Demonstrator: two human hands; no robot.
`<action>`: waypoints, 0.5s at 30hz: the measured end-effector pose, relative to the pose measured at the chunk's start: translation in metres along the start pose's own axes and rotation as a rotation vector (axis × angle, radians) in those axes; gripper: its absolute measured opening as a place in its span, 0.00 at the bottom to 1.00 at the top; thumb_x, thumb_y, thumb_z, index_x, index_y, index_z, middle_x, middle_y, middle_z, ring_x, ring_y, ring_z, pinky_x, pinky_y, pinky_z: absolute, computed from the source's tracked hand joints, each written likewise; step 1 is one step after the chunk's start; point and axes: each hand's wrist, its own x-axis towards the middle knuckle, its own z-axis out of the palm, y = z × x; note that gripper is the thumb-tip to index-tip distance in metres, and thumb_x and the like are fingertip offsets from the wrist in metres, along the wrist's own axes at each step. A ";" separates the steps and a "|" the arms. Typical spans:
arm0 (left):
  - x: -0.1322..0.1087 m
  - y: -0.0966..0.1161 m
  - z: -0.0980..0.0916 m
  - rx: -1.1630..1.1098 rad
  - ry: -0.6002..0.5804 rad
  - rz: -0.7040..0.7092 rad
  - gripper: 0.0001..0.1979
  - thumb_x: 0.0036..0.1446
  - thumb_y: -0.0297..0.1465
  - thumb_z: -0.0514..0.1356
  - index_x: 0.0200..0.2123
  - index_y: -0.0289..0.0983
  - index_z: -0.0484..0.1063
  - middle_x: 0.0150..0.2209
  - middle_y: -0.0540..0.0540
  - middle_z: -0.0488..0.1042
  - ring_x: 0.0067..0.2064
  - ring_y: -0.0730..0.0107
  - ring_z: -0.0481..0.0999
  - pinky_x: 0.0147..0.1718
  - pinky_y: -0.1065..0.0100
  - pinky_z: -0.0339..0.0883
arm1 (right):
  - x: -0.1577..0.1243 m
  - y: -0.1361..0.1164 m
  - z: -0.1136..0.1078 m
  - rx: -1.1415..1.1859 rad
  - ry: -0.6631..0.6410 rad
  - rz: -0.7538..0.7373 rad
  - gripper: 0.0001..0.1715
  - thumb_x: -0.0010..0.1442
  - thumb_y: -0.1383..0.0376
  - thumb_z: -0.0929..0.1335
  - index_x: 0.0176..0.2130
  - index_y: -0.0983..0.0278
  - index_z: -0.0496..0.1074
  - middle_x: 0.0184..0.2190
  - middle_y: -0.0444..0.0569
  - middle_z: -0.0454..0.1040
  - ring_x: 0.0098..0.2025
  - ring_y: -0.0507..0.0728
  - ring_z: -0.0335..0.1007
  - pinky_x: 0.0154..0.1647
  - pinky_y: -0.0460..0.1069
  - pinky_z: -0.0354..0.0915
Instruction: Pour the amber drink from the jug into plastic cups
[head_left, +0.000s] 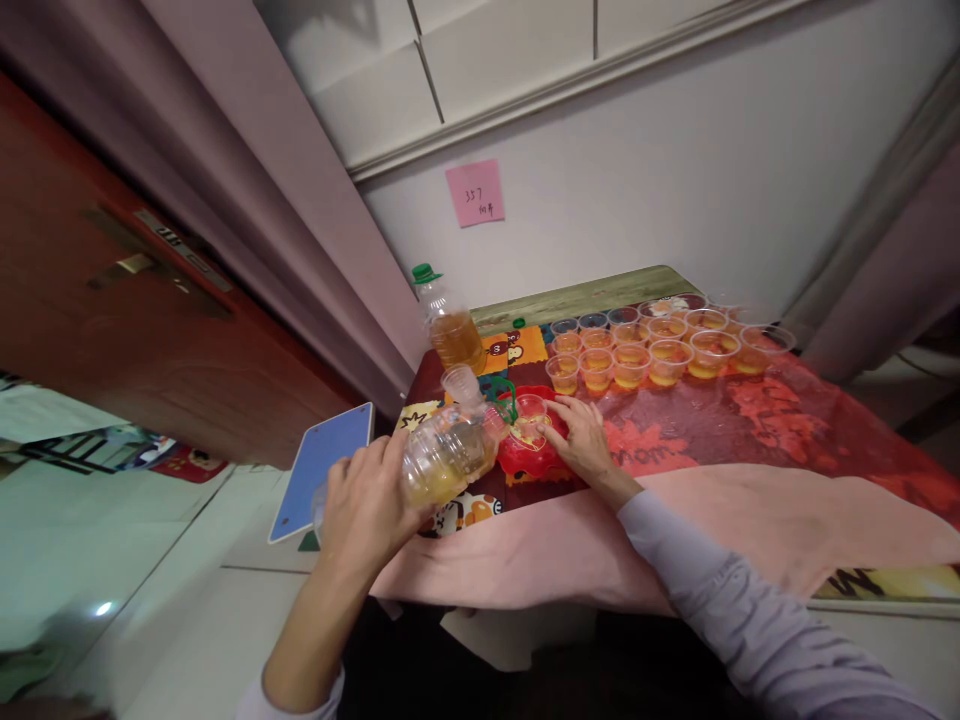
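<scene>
Tilted plastic bottle of amber liquid, wrapped by L hand fingers; mouth at clear cup on red dish, 2 o'clock of bottle, pinched by R hand fingertips. Overflow risked if tipped further.

A clear, smooth plastic bottle in the left hand is catching the light, as is the thin see-through plastic cup on a glossy red plastic tray. A shiny patterned table cover is gleaming beside matt pink cloth. The dark wooden door is showing a soft sheen, its metal handle looking brushed.
</scene>
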 end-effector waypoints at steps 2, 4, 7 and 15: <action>0.000 0.001 0.000 0.024 0.019 0.007 0.42 0.48 0.41 0.73 0.66 0.38 0.70 0.60 0.34 0.81 0.58 0.37 0.78 0.55 0.44 0.69 | 0.000 0.002 0.000 0.006 -0.004 0.003 0.25 0.71 0.51 0.70 0.60 0.60 0.81 0.62 0.63 0.79 0.65 0.71 0.74 0.72 0.74 0.59; 0.000 0.001 0.001 0.037 0.044 0.018 0.42 0.48 0.40 0.72 0.66 0.39 0.70 0.60 0.35 0.81 0.57 0.38 0.79 0.54 0.46 0.69 | 0.001 0.003 0.000 0.009 -0.005 0.001 0.25 0.70 0.51 0.70 0.59 0.61 0.81 0.62 0.62 0.80 0.64 0.71 0.74 0.72 0.73 0.60; 0.001 0.000 0.001 0.041 0.056 0.024 0.41 0.48 0.40 0.73 0.66 0.40 0.70 0.59 0.35 0.81 0.57 0.39 0.79 0.53 0.47 0.69 | 0.001 0.005 0.001 0.010 -0.001 -0.002 0.24 0.70 0.51 0.70 0.57 0.61 0.81 0.62 0.62 0.80 0.64 0.71 0.74 0.71 0.72 0.60; 0.002 0.005 -0.009 0.051 -0.004 0.019 0.41 0.51 0.39 0.72 0.68 0.35 0.68 0.61 0.32 0.80 0.59 0.37 0.78 0.57 0.44 0.69 | 0.000 0.006 0.002 0.032 0.026 0.007 0.24 0.69 0.50 0.71 0.56 0.62 0.81 0.61 0.63 0.81 0.64 0.72 0.75 0.71 0.72 0.60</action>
